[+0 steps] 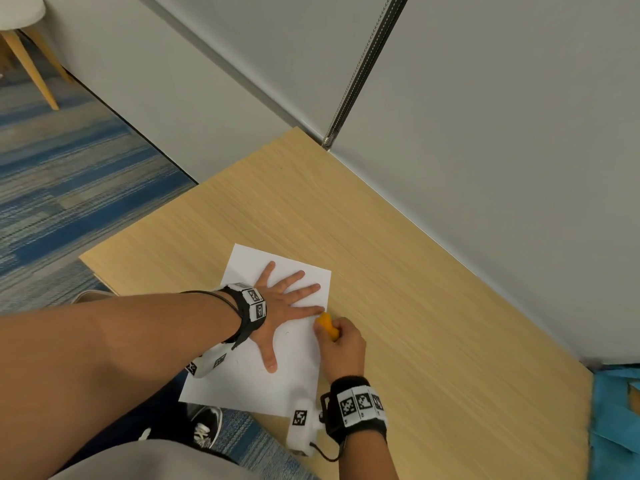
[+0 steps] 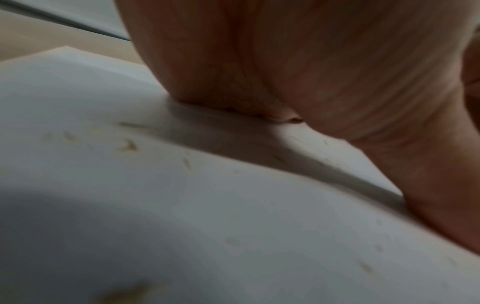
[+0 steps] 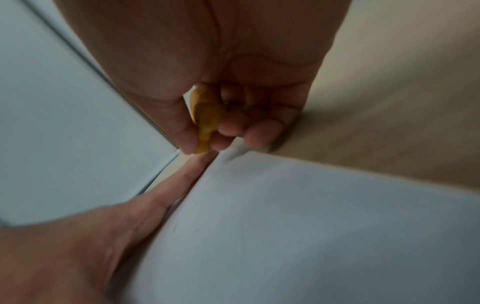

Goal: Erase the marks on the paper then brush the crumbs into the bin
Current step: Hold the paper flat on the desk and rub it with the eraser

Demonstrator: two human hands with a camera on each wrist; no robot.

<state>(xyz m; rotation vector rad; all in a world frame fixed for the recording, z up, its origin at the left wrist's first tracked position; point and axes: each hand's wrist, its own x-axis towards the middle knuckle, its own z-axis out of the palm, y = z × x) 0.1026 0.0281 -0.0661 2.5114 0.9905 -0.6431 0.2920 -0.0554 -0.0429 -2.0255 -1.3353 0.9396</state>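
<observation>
A white sheet of paper point(image 1: 294, 372) lies on the wooden table point(image 1: 433, 306), its near corner past the table's front edge. My left hand point(image 1: 289, 306) presses flat on it with fingers spread. My right hand point(image 1: 341, 344) grips a yellow eraser point(image 1: 327, 326), whose tip touches the paper's right edge beside my left index finger. In the right wrist view the eraser point(image 3: 205, 121) is pinched between thumb and fingers above the paper point(image 3: 298, 226). The left wrist view shows my palm point(image 2: 285, 72) on the paper point(image 2: 182, 205), with several pale eraser crumbs point(image 2: 127, 145) scattered on it.
A grey wall point(image 1: 485, 133) runs along the table's far side. Something blue point(image 1: 616, 410) sits past the table's right end. Blue striped carpet point(image 1: 69, 202) and a chair leg point(image 1: 31, 67) lie to the left. My shoe point(image 1: 204, 427) shows below the table edge.
</observation>
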